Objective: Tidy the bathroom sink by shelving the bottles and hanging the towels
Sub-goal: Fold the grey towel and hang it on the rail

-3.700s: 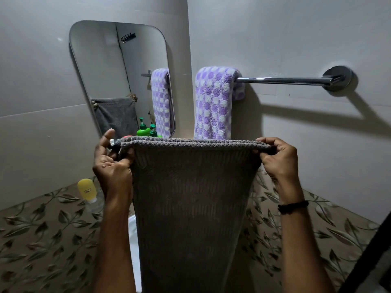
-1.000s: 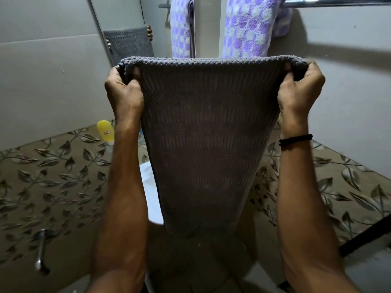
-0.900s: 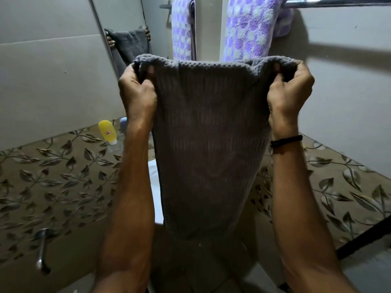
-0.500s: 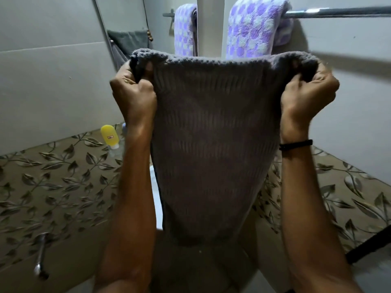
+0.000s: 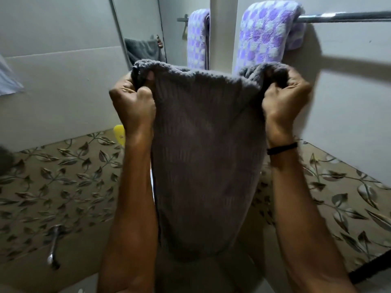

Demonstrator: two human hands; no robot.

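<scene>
Head view, and a grey towel (image 5: 207,157) is held up before the corner of the room, stretched between two raised hands. Its top left corner is gripped by the left hand (image 5: 133,106), fingers curled tight round a bunch of cloth. The top right corner is clenched the same way by the right hand (image 5: 283,102), thumb and fingers folded over the gathered edge. The top hem is seen sagging a little between the two fists, and the rest of the cloth is left hanging straight down between the forearms, its lower edge free. A dark wristband (image 5: 282,148) is worn on the right wrist.

Up behind, a purple checked towel (image 5: 266,32) is draped over the left end of a chrome towel rail (image 5: 342,16) fixed to the right-hand wall. The grey towel is held lower than that rail, its right corner lined up under the purple towel's hanging end; whether the two cloths touch cannot be told. The bare stretch of rail is seen running off to the right edge.

Over on the left wall a mirror (image 5: 143,24) is mounted, and both towels are caught in its reflection. A yellow bottle (image 5: 119,134) is glimpsed just behind the left wrist, mostly hidden. Leaf-patterned tiles (image 5: 63,176) are laid along the lower walls, and a metal tap (image 5: 54,244) is spotted low on the left.
</scene>
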